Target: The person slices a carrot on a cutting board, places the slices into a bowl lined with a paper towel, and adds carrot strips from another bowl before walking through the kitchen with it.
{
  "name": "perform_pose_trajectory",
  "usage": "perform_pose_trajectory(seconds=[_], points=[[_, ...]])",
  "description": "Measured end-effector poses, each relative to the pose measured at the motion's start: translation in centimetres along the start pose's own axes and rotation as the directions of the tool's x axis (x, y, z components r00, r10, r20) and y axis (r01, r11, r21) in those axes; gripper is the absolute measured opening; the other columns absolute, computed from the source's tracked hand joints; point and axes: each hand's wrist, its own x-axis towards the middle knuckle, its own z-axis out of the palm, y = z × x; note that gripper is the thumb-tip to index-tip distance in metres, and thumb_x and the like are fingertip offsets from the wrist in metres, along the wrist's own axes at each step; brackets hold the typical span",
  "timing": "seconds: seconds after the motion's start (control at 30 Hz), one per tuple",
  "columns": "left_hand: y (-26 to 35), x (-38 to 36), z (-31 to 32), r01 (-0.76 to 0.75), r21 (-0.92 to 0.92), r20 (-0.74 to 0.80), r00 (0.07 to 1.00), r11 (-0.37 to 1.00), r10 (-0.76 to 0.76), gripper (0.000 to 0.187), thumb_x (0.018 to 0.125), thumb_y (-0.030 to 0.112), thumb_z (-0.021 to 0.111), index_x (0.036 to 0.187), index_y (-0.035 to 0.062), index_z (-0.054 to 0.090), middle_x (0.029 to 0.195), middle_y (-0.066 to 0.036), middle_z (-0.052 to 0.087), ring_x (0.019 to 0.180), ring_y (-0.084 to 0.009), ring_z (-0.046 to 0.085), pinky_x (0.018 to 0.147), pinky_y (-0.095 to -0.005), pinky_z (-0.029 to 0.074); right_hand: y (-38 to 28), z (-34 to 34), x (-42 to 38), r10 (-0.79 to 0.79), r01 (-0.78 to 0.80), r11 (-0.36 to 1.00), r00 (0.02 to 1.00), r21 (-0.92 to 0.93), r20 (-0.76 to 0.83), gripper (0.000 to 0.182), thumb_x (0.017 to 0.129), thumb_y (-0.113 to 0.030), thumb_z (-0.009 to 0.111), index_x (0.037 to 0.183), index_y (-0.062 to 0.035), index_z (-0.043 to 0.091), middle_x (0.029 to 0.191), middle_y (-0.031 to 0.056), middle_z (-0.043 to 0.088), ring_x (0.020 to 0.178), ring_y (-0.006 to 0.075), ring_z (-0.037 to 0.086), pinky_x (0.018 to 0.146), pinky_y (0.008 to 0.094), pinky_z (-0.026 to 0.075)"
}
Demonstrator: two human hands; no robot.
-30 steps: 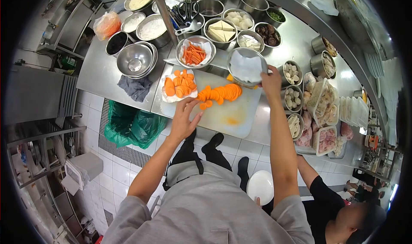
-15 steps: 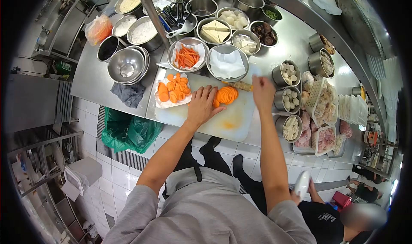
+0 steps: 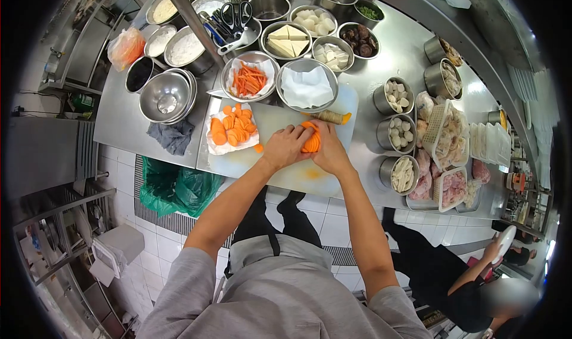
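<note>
Between my two hands, on the pale cutting board (image 3: 280, 175), stands a bunch of orange carrot slices (image 3: 311, 137). My left hand (image 3: 288, 145) presses on the slices from the left, fingers bent. From the right, my right hand (image 3: 329, 149) closes round the same slices. A brownish piece with an orange end (image 3: 332, 118) lies just above, near the board's upper edge. More carrot slices (image 3: 233, 128) rest on a white paper (image 3: 218, 148) at the board's left, with one loose slice (image 3: 258, 148) beside it.
Behind the board are a bowl of carrot strips (image 3: 249, 80) and a paper-lined bowl (image 3: 307, 86). Steel pots (image 3: 400, 133) and baskets of meat (image 3: 451, 189) stand right, stacked bowls (image 3: 167, 96) left. A co-worker in black (image 3: 465, 297) holds a white object (image 3: 505, 241) at the lower right.
My right hand has come left and down from beside the brownish piece to the carrot slices, which are now gathered between both hands. The co-worker has moved, and the view has shifted slightly.
</note>
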Motion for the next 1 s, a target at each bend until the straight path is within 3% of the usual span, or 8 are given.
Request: perform_pose_trajectory(seconds=[0.37, 0.47, 0.53, 0.7, 0.77, 0.87, 0.9, 1.0], points=[[2.9, 1.9, -4.1, -0.113, -0.055, 0.104, 0.987, 0.992, 0.119, 0.064, 0.074, 0.040, 0.081, 0.125, 0.0114, 0.055, 0.109, -0.006, 0.064, 0.095, -0.0281, 0.066, 0.071, -0.0437, 0.059, -1.2, -2.6, -2.5, -0.023, 0.021, 0.987, 1.000, 0.161, 0.009, 0.066, 0.075, 0.000, 0.077, 0.135, -0.0043, 0.050, 0.132, 0.0186, 0.057, 0.122, 0.0387, 0.055, 0.104, 0.0429, 0.045], [3.1, 3.1, -4.6, -0.104, -0.043, 0.203, 0.973, 0.994, 0.110, 0.064, 0.073, 0.040, 0.082, 0.123, 0.0112, 0.054, 0.108, -0.007, 0.063, 0.095, -0.0288, 0.066, 0.069, -0.0446, 0.059, -2.3, -4.0, -2.4, 0.077, -0.084, 0.992, 0.994, 0.093, 0.082, 0.065, 0.074, -0.001, 0.077, 0.134, -0.0039, 0.051, 0.130, 0.0172, 0.061, 0.122, 0.0362, 0.057, 0.104, 0.0413, 0.046], [3.3, 3.8, -5.3, -0.128, -0.047, 0.185, 0.973, 0.991, 0.135, 0.064, 0.072, 0.039, 0.082, 0.123, 0.0108, 0.054, 0.108, -0.007, 0.063, 0.094, -0.0294, 0.066, 0.068, -0.0442, 0.059, -2.7, -4.7, -2.1, 0.119, -0.139, 0.975, 0.986, 0.175, 0.118, 0.063, 0.075, -0.002, 0.076, 0.133, -0.0032, 0.051, 0.130, 0.0182, 0.061, 0.122, 0.0366, 0.058, 0.104, 0.0400, 0.046], [2.3, 8.5, -9.1, -0.240, 0.009, 0.083, 0.967, 0.971, 0.239, 0.064, 0.071, 0.040, 0.082, 0.121, 0.0106, 0.055, 0.108, -0.007, 0.064, 0.093, -0.0292, 0.066, 0.067, -0.0426, 0.059, -4.3, -8.4, 0.7, -0.036, 0.034, 0.987, 0.999, 0.159, 0.007, 0.061, 0.076, -0.005, 0.076, 0.131, -0.0025, 0.052, 0.128, 0.0196, 0.063, 0.120, 0.0385, 0.060, 0.100, 0.0407, 0.048], [0.6, 11.5, -10.2, -0.245, -0.026, 0.092, 0.965, 0.969, 0.246, 0.063, 0.072, 0.038, 0.082, 0.120, 0.0065, 0.056, 0.112, -0.010, 0.064, 0.100, -0.0324, 0.066, 0.076, -0.0440, 0.058, -4.9, -9.7, 3.6, -0.048, 0.051, 0.993, 0.998, 0.102, -0.027, 0.061, 0.075, -0.007, 0.077, 0.130, -0.0025, 0.052, 0.127, 0.0200, 0.064, 0.119, 0.0389, 0.061, 0.099, 0.0412, 0.049], [-3.5, 14.3, -7.6, -0.290, -0.055, -0.002, 0.957, 0.955, 0.291, 0.064, 0.072, 0.039, 0.081, 0.122, 0.0102, 0.054, 0.115, -0.009, 0.065, 0.100, -0.0331, 0.066, 0.083, -0.0446, 0.055, -5.3, -10.8, 8.5, 0.032, -0.031, 0.999, 0.998, -0.019, 0.050, 0.064, 0.072, -0.010, 0.079, 0.130, -0.0021, 0.053, 0.127, 0.0204, 0.064, 0.117, 0.0389, 0.062, 0.098, 0.0416, 0.050], [-4.2, 14.8, -7.3, -0.263, -0.120, 0.043, 0.962, 0.957, 0.270, 0.064, 0.073, 0.038, 0.080, 0.124, 0.0096, 0.054, 0.117, -0.011, 0.064, 0.105, -0.0366, 0.063, 0.092, -0.0450, 0.051, -3.5, -10.1, 10.4, 0.027, -0.024, 0.999, 0.996, -0.041, 0.081, 0.065, 0.071, -0.012, 0.080, 0.130, -0.0019, 0.054, 0.128, 0.0209, 0.064, 0.118, 0.0386, 0.062, 0.099, 0.0414, 0.050], [-5.4, 14.6, -6.8, -0.163, -0.222, 0.077, 0.980, 0.961, 0.184, 0.069, 0.074, 0.037, 0.081, 0.130, 0.0095, 0.052, 0.124, -0.014, 0.061, 0.111, -0.0367, 0.062, 0.097, -0.0445, 0.050, -1.4, -9.1, 13.1, 0.007, 0.001, 0.998, 0.991, -0.061, 0.134, 0.067, 0.070, -0.012, 0.080, 0.130, -0.0013, 0.054, 0.129, 0.0216, 0.064, 0.119, 0.0382, 0.061, 0.100, 0.0412, 0.050]])
